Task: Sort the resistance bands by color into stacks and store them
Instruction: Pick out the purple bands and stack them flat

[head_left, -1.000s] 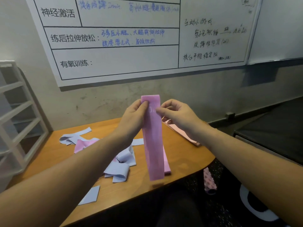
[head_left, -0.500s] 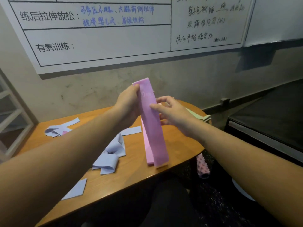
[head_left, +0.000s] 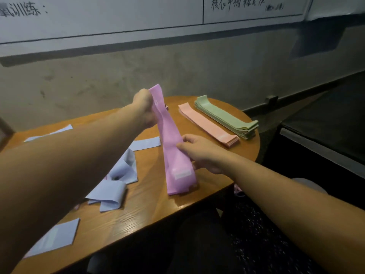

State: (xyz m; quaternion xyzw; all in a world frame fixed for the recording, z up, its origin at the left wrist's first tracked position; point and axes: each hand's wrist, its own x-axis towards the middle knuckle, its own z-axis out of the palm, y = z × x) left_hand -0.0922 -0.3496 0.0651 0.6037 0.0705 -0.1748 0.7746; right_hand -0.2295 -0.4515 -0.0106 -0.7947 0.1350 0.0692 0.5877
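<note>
A long purple band point(head_left: 173, 147) slants down over the wooden table point(head_left: 146, 210). My left hand point(head_left: 144, 107) pinches its top end, raised above the table. My right hand point(head_left: 199, 151) grips its right edge about halfway down. Its lower end, with a white label, touches the purple bands lying near the table's front edge. At the back right lie a neat stack of pink bands point(head_left: 209, 127) and a neat stack of green bands point(head_left: 227, 117). Loose blue bands point(head_left: 116, 180) lie crumpled left of the purple one, partly hidden by my left forearm.
A flat blue band point(head_left: 55, 238) lies near the front left edge; another blue band point(head_left: 146, 143) lies behind the purple one. A whiteboard point(head_left: 138, 16) hangs on the grey wall behind. A dark bench point(head_left: 327, 123) stands at the right.
The camera tilted down and right, showing the pink and green stacks. Both hands lowered the purple band; my right hand slid from its top to its middle, and its lower end reached the table.
</note>
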